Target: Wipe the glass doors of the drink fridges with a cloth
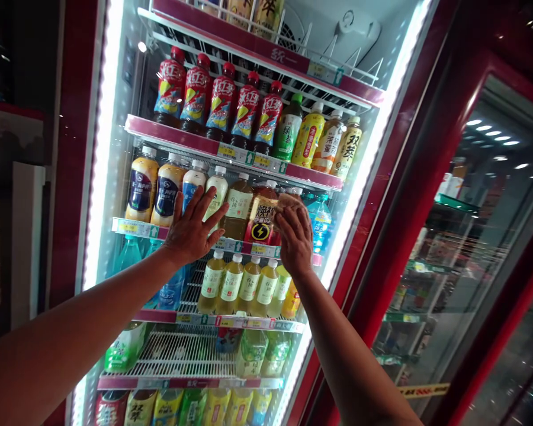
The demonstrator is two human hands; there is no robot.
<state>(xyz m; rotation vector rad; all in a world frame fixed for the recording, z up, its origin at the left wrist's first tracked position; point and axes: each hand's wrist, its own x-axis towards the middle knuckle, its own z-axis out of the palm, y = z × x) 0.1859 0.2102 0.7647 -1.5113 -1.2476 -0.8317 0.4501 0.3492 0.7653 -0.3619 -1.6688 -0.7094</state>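
An open drinks fridge stands in front of me, its shelves full of bottles. My left hand (190, 228) is open, fingers spread, reaching toward the pale bottles (217, 190) on the second shelf (133, 227). My right hand (295, 236) is closed around the top of a brownish bottle (288, 200) at the right end of that shelf, beside a bottle with a black lightning label (262, 216). Blue water bottles (320, 220) stand just right of it.
Red-capped dark bottles (220, 103) and tea bottles (313, 137) fill the shelf above. Yellow-green bottles (240, 287) line the shelf below. The red-framed glass door (426, 195) stands swung open on the right. A dark wall is on the left.
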